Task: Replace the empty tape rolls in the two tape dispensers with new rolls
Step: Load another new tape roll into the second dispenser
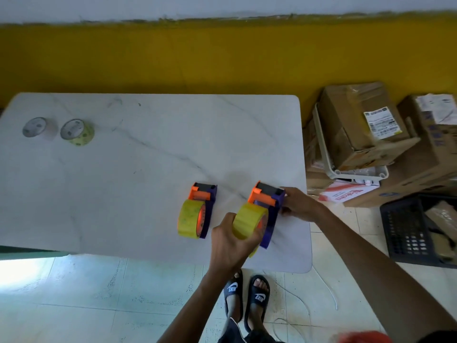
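Yellow tape roll (249, 222) sits on rt dispenser (268, 211), near table (148, 157) front-right edge; left hand (231, 241) curled round it. Right hand (298, 204) grips dispenser's far side. Roll prob light, stiff-cored, slick film, so hold by outer rim. Left dispenser (200, 211) already loaded w/ roll.

Bare forearms, black logo slides (257, 297)
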A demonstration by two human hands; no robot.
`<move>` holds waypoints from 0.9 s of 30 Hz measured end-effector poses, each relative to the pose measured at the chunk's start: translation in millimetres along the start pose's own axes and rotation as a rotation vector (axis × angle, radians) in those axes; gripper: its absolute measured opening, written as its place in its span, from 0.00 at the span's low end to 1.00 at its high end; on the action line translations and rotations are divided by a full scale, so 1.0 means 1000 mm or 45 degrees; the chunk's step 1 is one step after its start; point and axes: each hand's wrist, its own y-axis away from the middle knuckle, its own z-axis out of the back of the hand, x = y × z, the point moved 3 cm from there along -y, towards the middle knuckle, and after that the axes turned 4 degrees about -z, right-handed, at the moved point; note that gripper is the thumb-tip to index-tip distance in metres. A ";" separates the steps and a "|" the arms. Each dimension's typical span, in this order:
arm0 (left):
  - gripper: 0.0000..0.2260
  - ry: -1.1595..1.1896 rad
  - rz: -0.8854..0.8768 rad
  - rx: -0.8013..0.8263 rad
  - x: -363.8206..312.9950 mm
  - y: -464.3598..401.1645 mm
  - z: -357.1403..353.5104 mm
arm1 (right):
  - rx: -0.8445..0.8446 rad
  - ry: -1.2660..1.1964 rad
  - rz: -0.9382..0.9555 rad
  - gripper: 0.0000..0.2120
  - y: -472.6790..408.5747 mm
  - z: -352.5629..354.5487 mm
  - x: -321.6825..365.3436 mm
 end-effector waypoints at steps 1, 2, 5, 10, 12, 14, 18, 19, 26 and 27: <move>0.18 0.021 0.006 -0.003 -0.002 0.000 0.002 | 0.032 -0.151 0.020 0.06 0.000 -0.005 -0.006; 0.15 0.041 0.018 -0.011 -0.002 -0.001 0.003 | 0.047 -0.286 0.025 0.10 -0.001 -0.010 -0.011; 0.13 0.071 0.091 -0.054 -0.001 -0.004 0.002 | 0.069 -0.557 -0.004 0.13 0.006 -0.030 -0.017; 0.11 0.013 0.160 -0.100 -0.008 -0.005 -0.011 | 0.188 -0.989 -0.104 0.21 0.012 -0.055 -0.034; 0.10 -0.001 0.200 -0.122 -0.006 -0.006 -0.013 | 0.240 -1.060 -0.142 0.35 0.018 -0.056 -0.039; 0.10 -0.021 0.258 -0.138 -0.001 -0.007 -0.015 | 0.221 -0.993 -0.178 0.41 0.022 -0.057 -0.042; 0.17 -0.118 0.384 -0.157 0.002 -0.009 -0.025 | 0.052 -0.652 -0.316 0.40 0.025 -0.062 -0.047; 0.18 -0.146 0.392 -0.162 0.001 -0.010 -0.027 | -0.008 -0.542 -0.355 0.39 0.025 -0.063 -0.047; 0.20 -0.277 0.411 -0.057 0.002 -0.021 -0.036 | -0.195 0.219 -0.596 0.49 0.020 -0.064 -0.022; 0.20 -0.285 0.404 -0.047 0.002 -0.021 -0.037 | -0.240 0.284 -0.593 0.48 0.018 -0.064 -0.020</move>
